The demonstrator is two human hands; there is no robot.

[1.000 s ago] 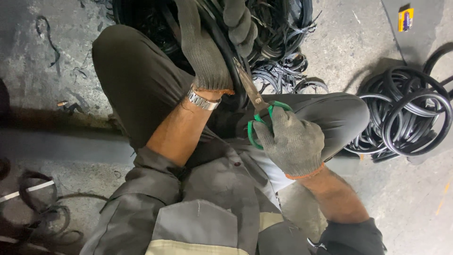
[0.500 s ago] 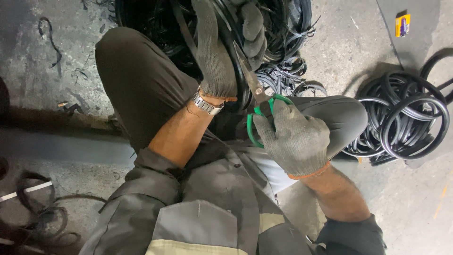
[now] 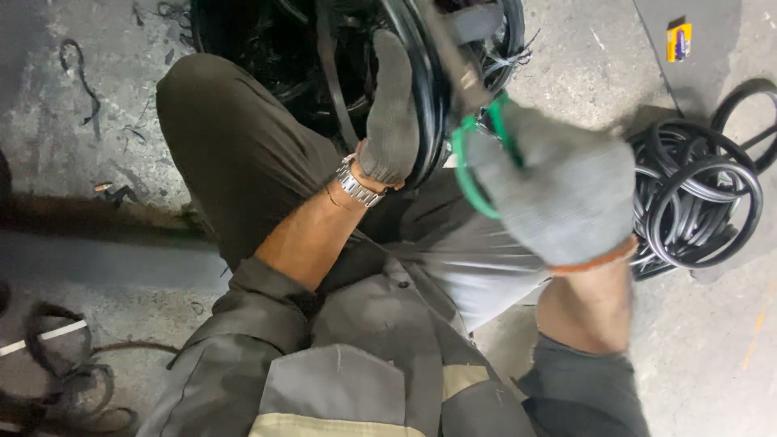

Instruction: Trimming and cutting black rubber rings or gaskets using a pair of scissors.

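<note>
Grey knit gloves cover both hands. The right hand, at about two o'clock from the picture's centre, is closed round the green handles of a pair of scissors, whose blurred blades point up toward twelve o'clock into a bundle of black rubber strips. The left hand, at about twelve o'clock, grips that same bundle from the side, fingers wrapped on it; a metal wristwatch sits just below the glove. The bundle rests between the person's knees, over dark trousers. At three o'clock a loose pile of black rubber rings lies on the concrete floor, well apart from the hands. At one o'clock, a small yellow object lies on a dark mat.
</note>
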